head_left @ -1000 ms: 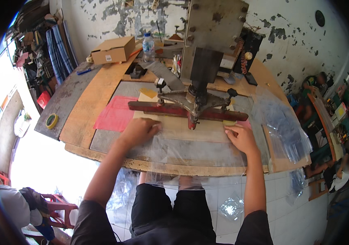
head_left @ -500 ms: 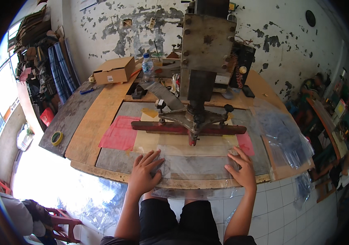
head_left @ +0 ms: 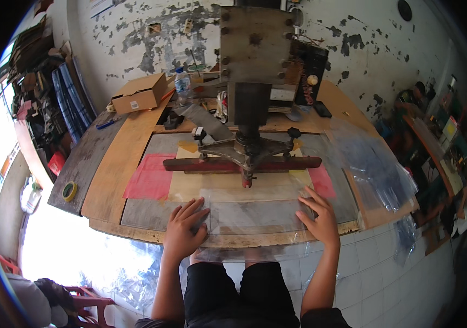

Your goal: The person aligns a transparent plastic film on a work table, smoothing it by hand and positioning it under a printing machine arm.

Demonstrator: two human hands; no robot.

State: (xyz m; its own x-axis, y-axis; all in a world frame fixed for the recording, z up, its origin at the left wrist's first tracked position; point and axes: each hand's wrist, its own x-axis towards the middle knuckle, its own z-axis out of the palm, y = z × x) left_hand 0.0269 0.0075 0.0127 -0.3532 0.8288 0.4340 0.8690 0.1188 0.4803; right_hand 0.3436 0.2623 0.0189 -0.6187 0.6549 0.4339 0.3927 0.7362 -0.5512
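Observation:
A clear plastic sheet (head_left: 255, 221) lies across the near part of the machine bed and hangs over the table's front edge. My left hand (head_left: 186, 228) rests on the sheet's left side, fingers spread. At the right side, my right hand (head_left: 319, 217) touches the sheet with its fingers apart and slightly bent. Just beyond my hands, the long dark-red bar (head_left: 293, 163) of a press (head_left: 247, 142) spans the bed. Beneath the bar lies a beige sheet (head_left: 211, 188), with pink pieces (head_left: 148, 176) showing at both ends.
A pile of clear plastic (head_left: 375, 169) lies on the table's right side. Farther back are a cardboard box (head_left: 139, 93), a water bottle (head_left: 182, 85) and a phone (head_left: 322, 109). A tape roll (head_left: 69, 191) sits at the left edge. Another person (head_left: 411, 98) is at the far right.
The view has shifted slightly, so the press and table appear a little farther left and higher. My right fingers are a little nearer the bar; my left hand has hardly moved on the sheet.

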